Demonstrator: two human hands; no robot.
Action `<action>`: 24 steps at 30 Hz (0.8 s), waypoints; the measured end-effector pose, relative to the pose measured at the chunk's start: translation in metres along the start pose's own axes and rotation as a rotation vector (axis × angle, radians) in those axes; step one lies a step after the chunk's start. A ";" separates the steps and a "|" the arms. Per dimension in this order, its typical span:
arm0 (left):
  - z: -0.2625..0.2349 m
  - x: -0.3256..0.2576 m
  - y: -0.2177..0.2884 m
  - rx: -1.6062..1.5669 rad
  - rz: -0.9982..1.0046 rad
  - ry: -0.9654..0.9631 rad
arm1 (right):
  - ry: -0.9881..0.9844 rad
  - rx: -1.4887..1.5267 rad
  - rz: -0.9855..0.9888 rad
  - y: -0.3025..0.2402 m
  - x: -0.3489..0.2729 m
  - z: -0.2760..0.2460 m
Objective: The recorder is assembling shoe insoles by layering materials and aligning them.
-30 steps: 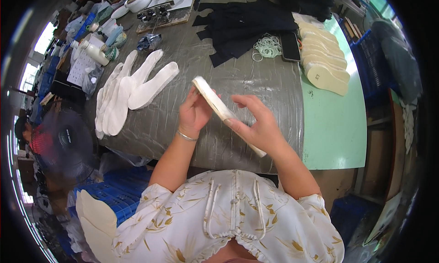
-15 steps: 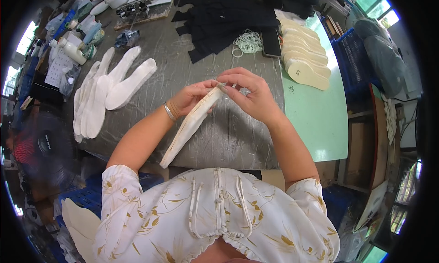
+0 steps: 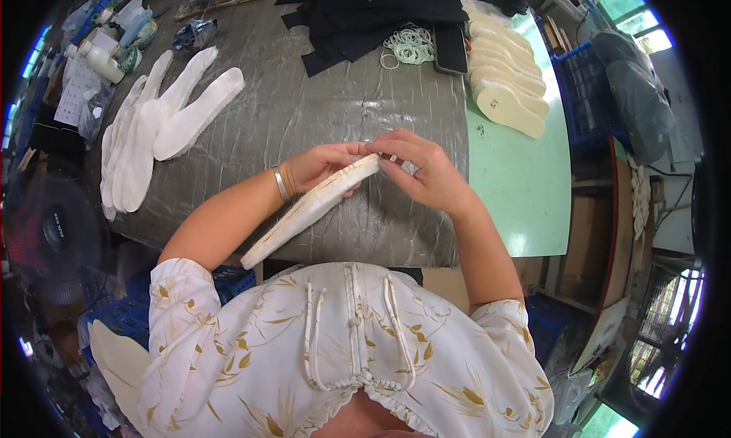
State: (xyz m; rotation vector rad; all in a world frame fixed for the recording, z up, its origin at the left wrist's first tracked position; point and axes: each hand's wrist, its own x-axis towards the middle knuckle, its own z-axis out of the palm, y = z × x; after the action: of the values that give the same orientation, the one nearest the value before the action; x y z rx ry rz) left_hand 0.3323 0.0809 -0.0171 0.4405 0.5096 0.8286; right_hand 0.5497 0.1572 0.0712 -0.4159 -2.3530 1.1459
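A pair or small stack of white insoles (image 3: pixel 304 213), with a cream layered edge, is held on its side above the table, slanting from lower left to upper right. My left hand (image 3: pixel 324 168) is closed around its upper part, thumb on the near side and some fingers hidden behind. At the upper end, the thumb and fingers of my right hand (image 3: pixel 426 175) pinch the tip. A small pale bit shows between those fingers, too small to name. More white insoles (image 3: pixel 190 126) lie fanned out on the table to the left.
Cream insoles (image 3: pixel 509 107) lie overlapped on the green board (image 3: pixel 518 202) at right. Pale green rubber bands (image 3: pixel 411 46), a phone (image 3: pixel 451 51) and black cloth (image 3: pixel 358 19) are at the back. A white bottle (image 3: pixel 100 63) stands far left, above a fan (image 3: pixel 57 225).
The insoles have tilted flatter, their lower end swinging left, and their upper end has dropped slightly. Both hands stay on them. The whole view has shifted a little.
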 end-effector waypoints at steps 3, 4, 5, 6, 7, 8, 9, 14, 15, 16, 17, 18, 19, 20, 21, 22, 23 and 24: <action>-0.007 0.006 0.003 0.274 -0.044 0.074 | 0.038 0.026 0.069 0.010 -0.012 0.009; -0.001 0.006 0.010 0.441 -0.073 0.209 | 0.058 0.046 0.121 0.015 -0.018 0.013; 0.001 0.002 0.016 0.495 -0.036 0.262 | 0.109 0.073 0.119 0.019 -0.023 0.018; -0.006 -0.003 0.019 0.549 -0.022 0.264 | 0.105 0.072 0.173 0.020 -0.029 0.020; 0.000 -0.011 0.024 0.653 0.005 0.254 | 0.121 0.077 0.184 0.025 -0.035 0.023; 0.009 -0.021 0.027 0.756 0.033 0.242 | 0.137 0.082 0.195 0.028 -0.040 0.026; 0.022 -0.031 0.027 0.754 0.022 0.242 | 0.155 0.092 0.208 0.027 -0.042 0.029; 0.058 -0.056 -0.005 1.333 0.265 0.508 | 0.234 0.099 0.208 0.027 -0.057 0.045; 0.054 -0.057 -0.019 1.365 0.356 0.593 | 0.262 0.048 0.195 0.027 -0.059 0.049; 0.058 -0.055 -0.029 1.487 0.440 0.665 | 0.291 -0.022 0.203 0.026 -0.061 0.053; 0.065 -0.054 -0.034 1.507 0.438 0.711 | 0.343 -0.091 0.141 0.028 -0.063 0.057; 0.070 -0.053 -0.039 1.524 0.437 0.759 | 0.393 -0.162 0.077 0.029 -0.065 0.061; 0.072 -0.052 -0.044 1.542 0.469 0.779 | 0.416 -0.205 0.067 0.027 -0.067 0.064; 0.073 -0.051 -0.048 1.559 0.503 0.800 | 0.438 -0.249 0.055 0.025 -0.068 0.067; 0.073 -0.050 -0.050 1.589 0.530 0.808 | 0.444 -0.287 0.040 0.025 -0.071 0.069; 0.076 -0.050 -0.052 1.593 0.541 0.825 | 0.451 -0.314 0.030 0.023 -0.072 0.070; 0.077 -0.049 -0.053 1.603 0.546 0.828 | 0.468 -0.325 0.023 0.023 -0.072 0.072; 0.078 -0.049 -0.053 1.615 0.553 0.832 | 0.485 -0.336 0.013 0.023 -0.071 0.074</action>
State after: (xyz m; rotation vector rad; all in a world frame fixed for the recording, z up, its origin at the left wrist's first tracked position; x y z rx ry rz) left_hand 0.3808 -0.0031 0.0280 1.7964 1.9022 0.9638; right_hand 0.5698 0.0898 -0.0072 -0.7347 -2.0998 0.5640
